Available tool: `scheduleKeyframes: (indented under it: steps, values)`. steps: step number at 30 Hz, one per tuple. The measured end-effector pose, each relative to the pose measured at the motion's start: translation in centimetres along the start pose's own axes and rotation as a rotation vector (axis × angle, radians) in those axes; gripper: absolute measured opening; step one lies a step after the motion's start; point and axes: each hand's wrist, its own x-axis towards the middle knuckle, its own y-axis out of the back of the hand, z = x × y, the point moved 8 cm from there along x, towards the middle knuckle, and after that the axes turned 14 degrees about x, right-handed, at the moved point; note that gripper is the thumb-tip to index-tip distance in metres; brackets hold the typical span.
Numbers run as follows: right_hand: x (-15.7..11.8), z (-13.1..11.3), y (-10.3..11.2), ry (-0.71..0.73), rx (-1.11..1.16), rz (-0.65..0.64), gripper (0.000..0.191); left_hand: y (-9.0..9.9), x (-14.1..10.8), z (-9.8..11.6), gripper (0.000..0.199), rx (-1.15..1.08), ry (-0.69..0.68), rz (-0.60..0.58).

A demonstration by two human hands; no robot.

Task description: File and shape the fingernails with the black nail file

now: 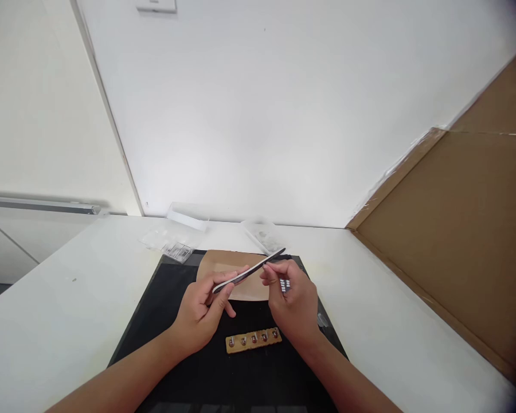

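Note:
My left hand (204,310) grips the lower left end of a thin, slightly bent strip (251,271) between thumb and fingers. The strip is seen nearly edge-on, pale on top and dark beneath, tilted up to the right. My right hand (293,295) is pinched closed against its underside near the upper end; what sits between those fingertips is too small to make out. Below both hands, a yellowish bar (253,340) with several shiny round domes lies on the black mat (189,373). Behind the hands is a tan sheet (223,259), partly covered by them.
Clear plastic packaging (178,250) and a translucent tray (188,218) lie at the back left. Another translucent container (260,234) stands behind the mat. A small white-barred item (285,284) shows beside my right hand. Brown cardboard (447,246) walls the right side; a white wall (249,126) rises behind.

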Motion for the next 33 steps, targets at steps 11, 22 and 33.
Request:
scheduleKeyframes:
  steps: [11, 22, 33]
  values:
    - [-0.3, -0.9, -0.6, 0.081, 0.002, -0.031, 0.019, 0.0, -0.4, -0.2, 0.027, 0.013, 0.012, 0.011]
    - [0.0, -0.1, -0.5, 0.009, 0.003, -0.046, 0.021, 0.1, -0.2, 0.1, 0.029, 0.030, -0.008, 0.025]
    - [0.2, -0.2, -0.9, -0.056, 0.114, -0.120, 0.023, 0.1, -0.5, 2.3, 0.041, 0.331, -0.331, -0.066]
